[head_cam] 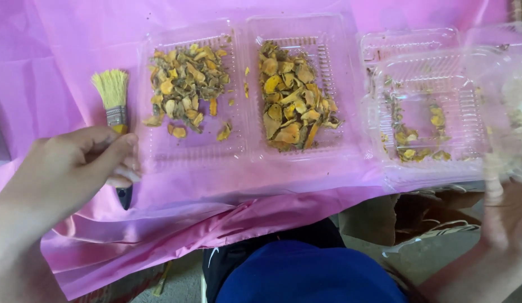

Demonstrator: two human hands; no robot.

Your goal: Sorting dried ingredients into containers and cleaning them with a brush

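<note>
My left hand (70,168) is closed around the handle of a paintbrush (114,95) with pale yellow bristles pointing away from me, just left of an open clear plastic clamshell tray (244,151). Both halves of that tray hold dried yellow-orange slices (289,95). My right hand (505,207) is blurred at the right edge and holds a second clear clamshell tray (429,168) by its right side. That tray carries only a few dried pieces (409,140).
A pink plastic cloth (47,45) covers the table and hangs over its near edge. Below it I see my blue and black clothing (300,275) and brown cardboard (378,219) on the floor.
</note>
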